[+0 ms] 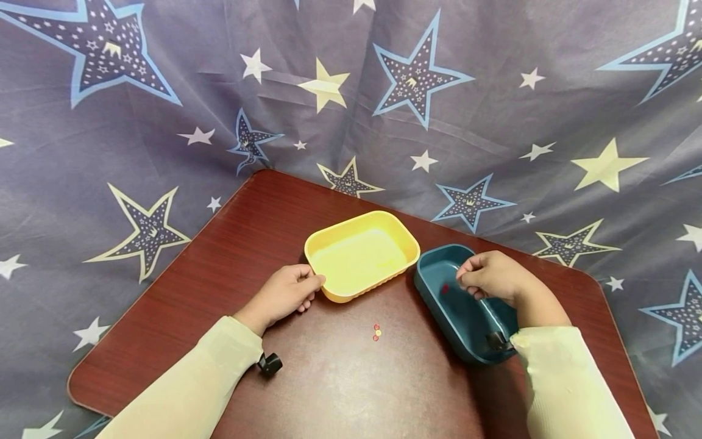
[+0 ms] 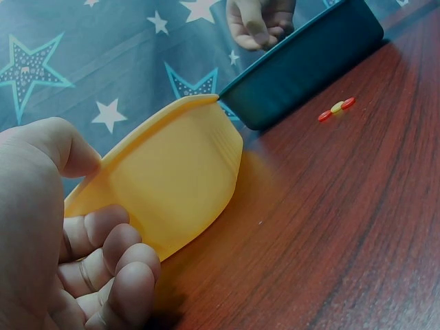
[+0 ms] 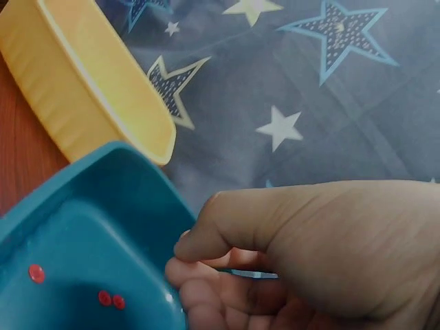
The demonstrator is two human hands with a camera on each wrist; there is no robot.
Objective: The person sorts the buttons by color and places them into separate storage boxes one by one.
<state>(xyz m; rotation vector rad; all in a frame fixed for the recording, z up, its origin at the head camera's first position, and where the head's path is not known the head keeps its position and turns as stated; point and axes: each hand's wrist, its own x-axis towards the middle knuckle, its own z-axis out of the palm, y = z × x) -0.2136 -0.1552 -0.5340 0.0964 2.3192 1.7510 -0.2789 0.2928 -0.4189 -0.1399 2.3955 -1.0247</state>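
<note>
My left hand [image 1: 287, 291] pinches the near-left rim of a yellow tray [image 1: 342, 299] between thumb and fingers; the left wrist view shows the thumb over the rim [image 2: 148, 127]. My right hand [image 1: 493, 277] hovers over a dark teal tray [image 1: 441, 311], thumb and index fingertips together and the other fingers curled. No piece shows between those fingertips in the right wrist view. Several small red button-like discs [image 3: 36, 273] lie on the teal tray's floor. On the table in front of the trays, two red discs and a yellow disc [image 1: 378, 333] form a short row.
The trays stand close together on a reddish-brown table [image 1: 329, 378], yellow on the left, teal on the right. A star-patterned curtain [image 1: 351, 140] hangs right behind the table. Black wrist-camera mounts [image 1: 270, 364] jut from beneath both cuffs.
</note>
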